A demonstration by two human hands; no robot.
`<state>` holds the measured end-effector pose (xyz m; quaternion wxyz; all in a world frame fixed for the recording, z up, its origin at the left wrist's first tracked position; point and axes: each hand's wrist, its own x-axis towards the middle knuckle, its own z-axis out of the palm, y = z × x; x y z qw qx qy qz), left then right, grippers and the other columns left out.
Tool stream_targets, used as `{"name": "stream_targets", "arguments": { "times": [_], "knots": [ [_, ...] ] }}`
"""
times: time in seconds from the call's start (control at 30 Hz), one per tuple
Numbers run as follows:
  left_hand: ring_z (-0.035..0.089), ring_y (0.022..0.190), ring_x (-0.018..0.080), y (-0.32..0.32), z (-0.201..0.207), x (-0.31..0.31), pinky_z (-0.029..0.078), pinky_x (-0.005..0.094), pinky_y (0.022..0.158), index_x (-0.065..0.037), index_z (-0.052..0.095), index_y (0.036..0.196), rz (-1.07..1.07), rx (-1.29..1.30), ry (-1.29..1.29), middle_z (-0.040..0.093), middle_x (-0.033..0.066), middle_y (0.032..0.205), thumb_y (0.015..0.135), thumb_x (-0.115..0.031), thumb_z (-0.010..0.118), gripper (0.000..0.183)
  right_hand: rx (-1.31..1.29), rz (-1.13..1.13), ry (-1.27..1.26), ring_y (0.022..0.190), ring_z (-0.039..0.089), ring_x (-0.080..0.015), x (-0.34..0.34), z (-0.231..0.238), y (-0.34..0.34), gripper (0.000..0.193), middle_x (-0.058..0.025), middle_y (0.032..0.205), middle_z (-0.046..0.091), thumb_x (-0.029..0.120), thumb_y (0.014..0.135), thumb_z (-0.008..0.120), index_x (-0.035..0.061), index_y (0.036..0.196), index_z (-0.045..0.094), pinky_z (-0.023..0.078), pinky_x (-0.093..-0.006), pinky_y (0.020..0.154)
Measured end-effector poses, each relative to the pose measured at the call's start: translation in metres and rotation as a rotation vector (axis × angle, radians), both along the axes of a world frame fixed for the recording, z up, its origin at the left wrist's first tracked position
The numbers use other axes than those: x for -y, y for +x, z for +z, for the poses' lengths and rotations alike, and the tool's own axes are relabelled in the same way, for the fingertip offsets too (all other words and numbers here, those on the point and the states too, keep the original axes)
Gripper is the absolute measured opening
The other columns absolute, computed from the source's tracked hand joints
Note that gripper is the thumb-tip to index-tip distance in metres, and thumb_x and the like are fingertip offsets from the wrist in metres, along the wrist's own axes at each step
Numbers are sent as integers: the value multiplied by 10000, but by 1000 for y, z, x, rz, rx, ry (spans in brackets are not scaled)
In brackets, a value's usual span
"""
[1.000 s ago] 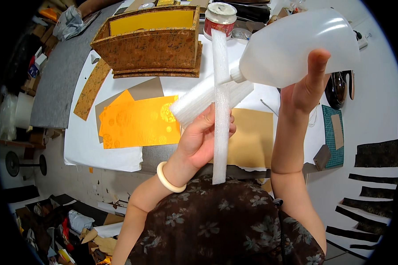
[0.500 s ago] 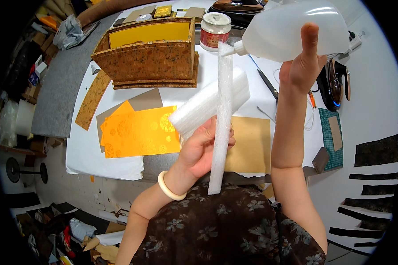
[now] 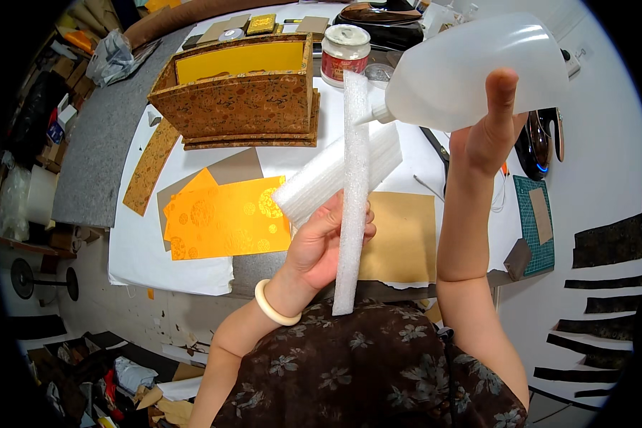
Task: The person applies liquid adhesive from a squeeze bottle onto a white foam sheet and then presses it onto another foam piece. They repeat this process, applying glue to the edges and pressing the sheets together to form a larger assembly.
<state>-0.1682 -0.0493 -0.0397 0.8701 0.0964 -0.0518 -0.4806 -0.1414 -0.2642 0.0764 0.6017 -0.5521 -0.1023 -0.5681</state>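
The left hand (image 3: 326,242) pinches a long, narrow, white foam strip (image 3: 352,164) around its lower half, thumb on one side and fingertips on the other; the strip stands nearly upright, its lower end reaching past the near edge of the grey worktop (image 3: 260,272). A broad, ridged, white foam slab (image 3: 384,162) slants just behind it; whether hidden fingers hold that too, I cannot tell. The right hand (image 3: 486,146), thumb raised, supports a translucent, white plastic squeeze bottle (image 3: 471,71) above the worktop's right side, its fingers mostly hidden. The bottle's thin nozzle (image 3: 367,118) points at the strip; contact is unclear. A smooth, orange patterned sheet (image 3: 225,225) lies toward the near left corner, and a plain tan paper sheet (image 3: 401,235) along the near edge. The foam looks light, springy and easily dented, best pinched gently on its flat sides; the bottle seems slick and soft-walled, best cradled around its middle.
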Motion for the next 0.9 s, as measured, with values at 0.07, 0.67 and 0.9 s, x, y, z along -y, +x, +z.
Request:
{"name": "stream_targets", "arguments": {
  "times": [0.07, 0.67, 0.9],
  "knots": [
    [461, 815, 124, -1, 0, 1, 427, 228, 726, -73, 564, 1075, 5, -5, 2, 536, 33, 924, 972, -199, 641, 181, 11, -28, -32, 1135, 595, -178, 6, -2, 1, 709, -30, 1166, 614, 492, 785, 830, 88, 1288, 536, 487, -388, 1010],
    [530, 890, 181, 18, -5, -8, 496, 286, 842, -2, 562, 1163, 44, -134, -40, 575, 98, 983, 975, -130, 614, 233, -475, 512, 650, 1127, 643, -241, 50, -36, 37, 585, -99, 1254, 632, 482, 930, 665, 65, 1321, 541, 550, -410, 951],
    [586, 867, 150, 54, 17, -42, 503, 300, 800, 18, 603, 1125, 243, 8, 131, 640, 96, 954, 1016, -161, 569, 213, -285, 938, 1491, 1177, 614, -377, 110, -165, 99, 638, -261, 1279, 578, 478, 983, 536, -48, 1339, 469, 585, -419, 950]
  ]
}}
